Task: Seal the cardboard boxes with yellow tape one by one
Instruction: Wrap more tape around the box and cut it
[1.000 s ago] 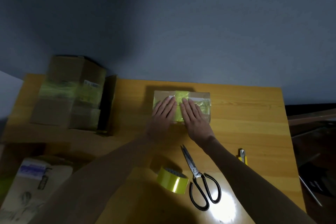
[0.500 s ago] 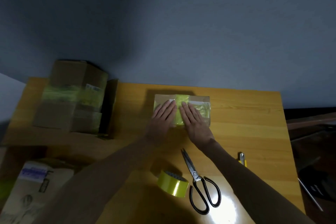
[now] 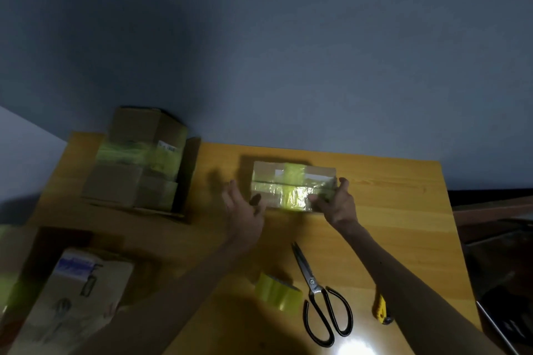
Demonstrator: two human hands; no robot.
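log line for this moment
small box: taped | left hand: open at its left end | right hand: grips right end | tape roll: on table

Dim, soft blur, glare patch on table (image 3: 403, 181), wide-angle bending

Small parcel-packing station in a dim, plain room; home or back room, cannot tell. Yellow-orange wooden table (image 3: 389, 210) against bare blue-grey wall (image 3: 288, 52). Far left: stack of brown cardboard boxes (image 3: 138, 161), yellow-banded. Near edge: roll of yellow tape (image 3: 278, 292), black-handled steel scissors (image 3: 317, 294), yellow utility knife (image 3: 382, 310). Near left: printed brown paper parcel (image 3: 78, 297).
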